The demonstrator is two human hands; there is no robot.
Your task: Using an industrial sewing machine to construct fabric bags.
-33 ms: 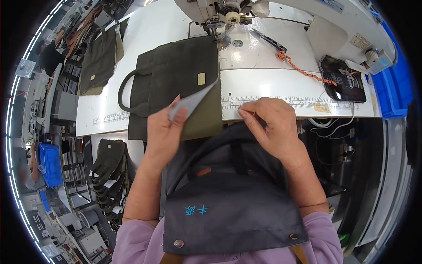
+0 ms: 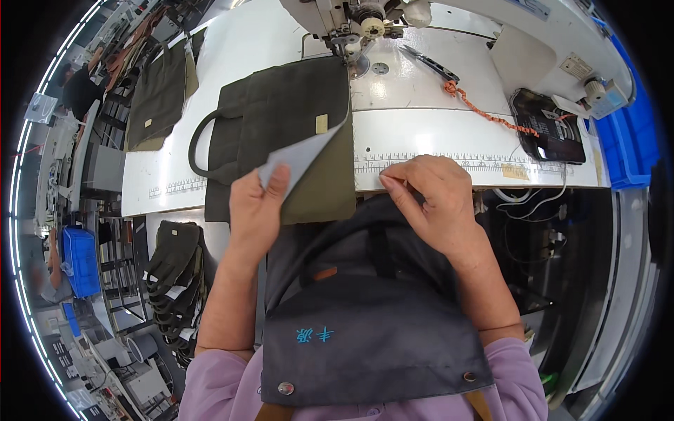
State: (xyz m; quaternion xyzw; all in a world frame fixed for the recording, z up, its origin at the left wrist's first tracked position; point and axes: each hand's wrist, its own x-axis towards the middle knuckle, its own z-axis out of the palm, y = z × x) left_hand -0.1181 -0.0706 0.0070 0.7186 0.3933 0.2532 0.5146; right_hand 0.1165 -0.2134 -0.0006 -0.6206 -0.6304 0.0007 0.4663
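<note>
A dark olive fabric bag panel (image 2: 281,98) with a looped handle (image 2: 199,151) and a small cream label (image 2: 321,124) lies on the white table, its far right corner by the sewing machine's needle area (image 2: 354,56). My left hand (image 2: 258,210) pinches its near right corner, folded back so the pale grey underside (image 2: 298,158) shows. Under the fold lies a lighter olive layer (image 2: 323,182). Over the table's front edge, beside the printed ruler strip (image 2: 484,163), my right hand (image 2: 437,196) is closed with thumb and forefinger together. Whatever it may hold is too small to make out.
Thread snips (image 2: 430,64) with an orange braided cord (image 2: 484,112) lie right of the needle, near a black pouch-like item (image 2: 546,126). Another olive panel (image 2: 160,91) rests at the table's left. Several olive pieces (image 2: 175,266) hang below. A blue crate (image 2: 625,133) stands at right.
My left hand has drawn slightly left and nearer to me, folding the panel's corner further back and baring more grey underside. My right hand stays almost still.
</note>
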